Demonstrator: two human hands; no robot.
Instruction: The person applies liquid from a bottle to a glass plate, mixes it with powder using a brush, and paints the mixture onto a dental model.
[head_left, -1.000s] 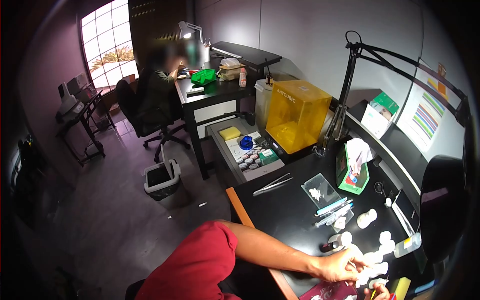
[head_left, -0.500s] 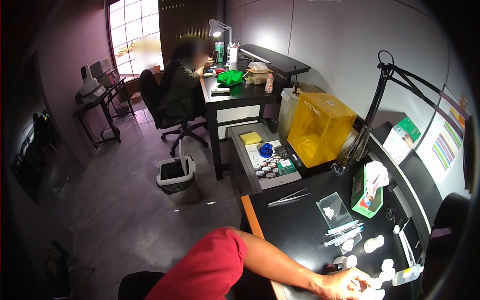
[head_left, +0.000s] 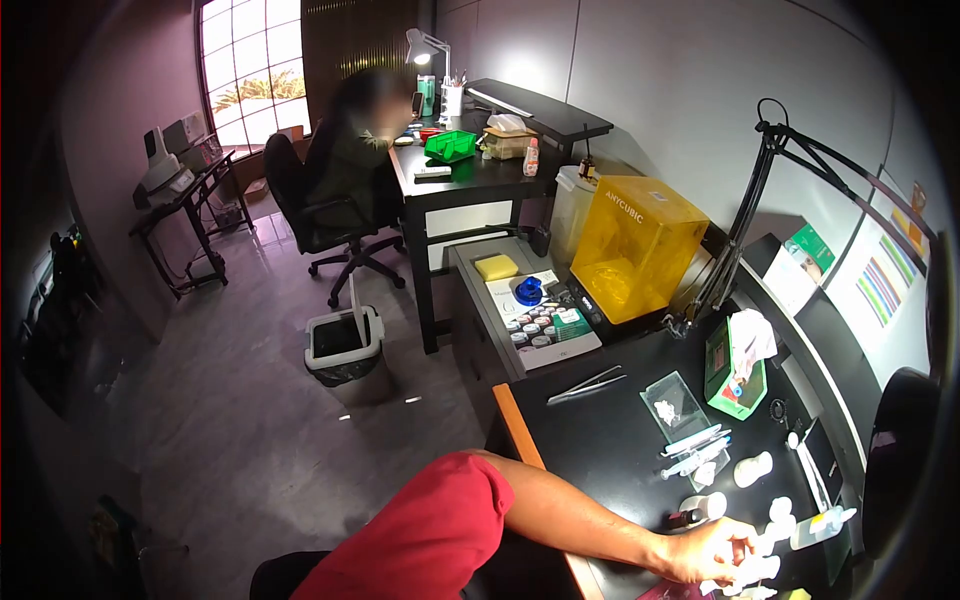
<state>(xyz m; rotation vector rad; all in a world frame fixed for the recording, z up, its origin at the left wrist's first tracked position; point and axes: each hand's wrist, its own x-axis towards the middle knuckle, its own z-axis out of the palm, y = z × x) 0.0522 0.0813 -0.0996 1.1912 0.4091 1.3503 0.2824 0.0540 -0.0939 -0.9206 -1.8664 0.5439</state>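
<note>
My left hand (head_left: 708, 552) reaches in from a red sleeve at the lower right. Its fingers are curled together at small white containers (head_left: 765, 568); what they hold is too small and bright to make out. Beside it stand a white jar with a dark-capped bottle (head_left: 686, 518) and a clear bottle with a nozzle (head_left: 820, 528). Further back on the black desk are white pens or syringes (head_left: 697, 446), a glass plate (head_left: 675, 402) with white bits, and a white bottle (head_left: 752, 469). My right hand is not in view.
Tweezers (head_left: 588, 385) lie near the orange desk edge (head_left: 520, 425). A green bin (head_left: 735, 375) and a black lamp arm (head_left: 745, 215) stand at the back. A yellow-covered box (head_left: 640, 250) is beyond. Another person (head_left: 350, 165) sits at the far desk, past a trash bin (head_left: 345, 350).
The view has shifted a little, so the desk items appear slightly changed in position. My left hand has moved slightly, staying at the white containers.
</note>
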